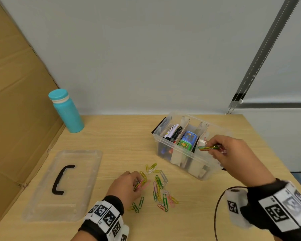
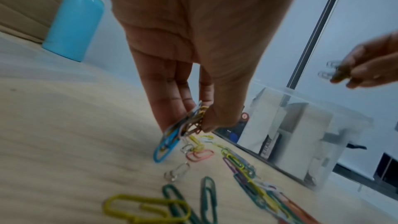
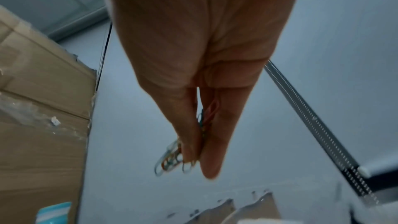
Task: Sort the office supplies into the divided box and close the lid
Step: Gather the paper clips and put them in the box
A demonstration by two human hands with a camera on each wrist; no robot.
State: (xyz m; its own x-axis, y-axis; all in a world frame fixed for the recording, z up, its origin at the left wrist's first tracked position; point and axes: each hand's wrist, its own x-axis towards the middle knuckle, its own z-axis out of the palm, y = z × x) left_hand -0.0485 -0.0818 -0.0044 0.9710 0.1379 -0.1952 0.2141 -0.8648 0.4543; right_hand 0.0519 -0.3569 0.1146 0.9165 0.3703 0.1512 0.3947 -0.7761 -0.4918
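Observation:
A clear divided box [image 1: 165, 145] stands open on the wooden table, with markers [image 1: 173, 132] in its left compartment and small coloured cases [image 1: 187, 140] in the middle one. My right hand [image 1: 221, 150] hovers over the box's right end and pinches a bunch of paper clips [image 1: 208, 148] [image 3: 172, 157]. My left hand [image 1: 127, 186] is down on the table and pinches another bunch of paper clips [image 2: 187, 123] between thumb and fingers. Several loose coloured clips [image 1: 161, 190] [image 2: 247, 173] lie scattered beside it. The clear lid [image 1: 87, 171] with a black handle lies flat at the left.
A turquoise bottle [image 1: 66, 111] stands at the back left by a cardboard sheet [image 1: 16, 101]. A dark cable [image 1: 215, 214] loops near my right wrist. The table's right edge [image 1: 274, 157] runs close to the box.

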